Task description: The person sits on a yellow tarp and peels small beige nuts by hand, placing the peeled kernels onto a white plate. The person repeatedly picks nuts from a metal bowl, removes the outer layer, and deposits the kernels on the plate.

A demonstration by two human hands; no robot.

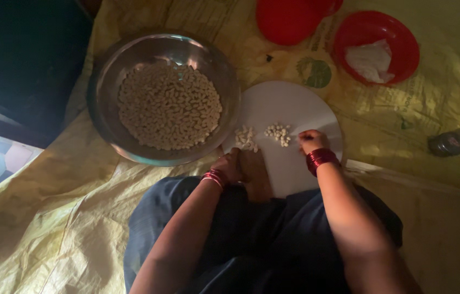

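Two nut piles (277,132) on white board (290,109); right hand (313,140) curled shut beside them, left hand (230,166) grip unclear, nr steel bowl (105,81).

At frame centre, the left hand (229,166) and right hand (311,140) rest on a round white board (295,106) beside two small heaps of pale kernels (278,132). A steel bowl (105,81) of kernels sits upper left; red bowls (404,38) upper right.

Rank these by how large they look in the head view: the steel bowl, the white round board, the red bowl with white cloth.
1. Steel bowl, largest.
2. White round board, partly hidden by the lap, so its rank against the steel bowl is unsure.
3. Red bowl, clearly smallest.
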